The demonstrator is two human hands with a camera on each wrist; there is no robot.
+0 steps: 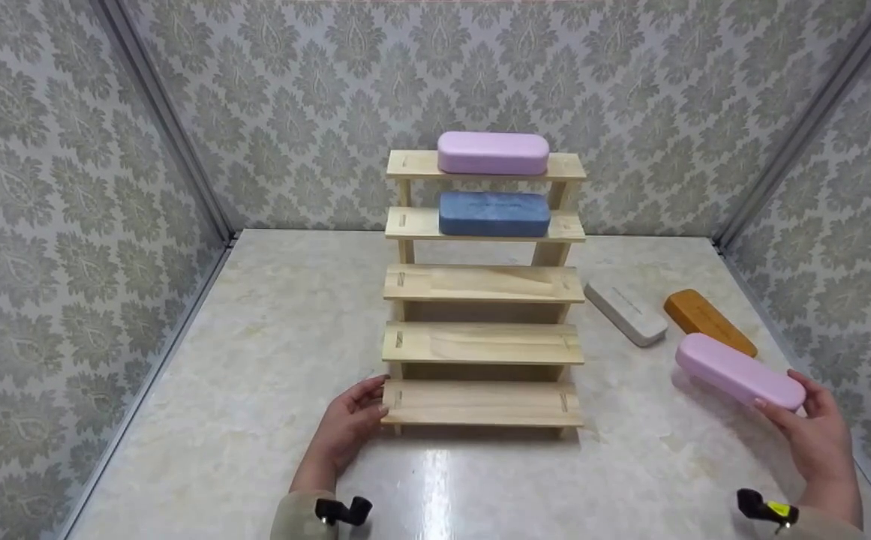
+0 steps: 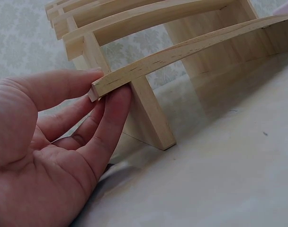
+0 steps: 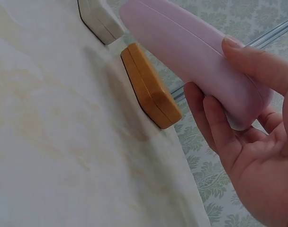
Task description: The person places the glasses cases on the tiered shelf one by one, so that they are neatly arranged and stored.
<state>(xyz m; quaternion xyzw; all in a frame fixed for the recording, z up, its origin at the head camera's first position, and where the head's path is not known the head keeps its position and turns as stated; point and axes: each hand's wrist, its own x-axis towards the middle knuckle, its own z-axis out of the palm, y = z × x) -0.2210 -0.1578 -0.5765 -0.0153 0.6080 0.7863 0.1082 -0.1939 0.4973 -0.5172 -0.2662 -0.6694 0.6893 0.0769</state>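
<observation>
A stepped wooden rack (image 1: 483,405) with several shelves stands mid-table. My left hand (image 1: 349,420) pinches the left end of its lowest shelf (image 2: 148,66), thumb on top and fingers underneath. My right hand (image 1: 818,431) grips one end of a pink glasses case (image 1: 739,371), thumb on one side and fingers on the other. In the right wrist view, this pink case (image 3: 191,52) is raised above the table, tilted. Another pink case (image 1: 493,154) lies on the top shelf, and a blue case (image 1: 494,214) on the shelf below it.
Right of the rack, a white case (image 1: 625,313) and an orange-brown case (image 1: 709,322) lie slantwise on the marbled table (image 1: 270,337). Patterned walls (image 1: 435,67) enclose the table at the back and both sides.
</observation>
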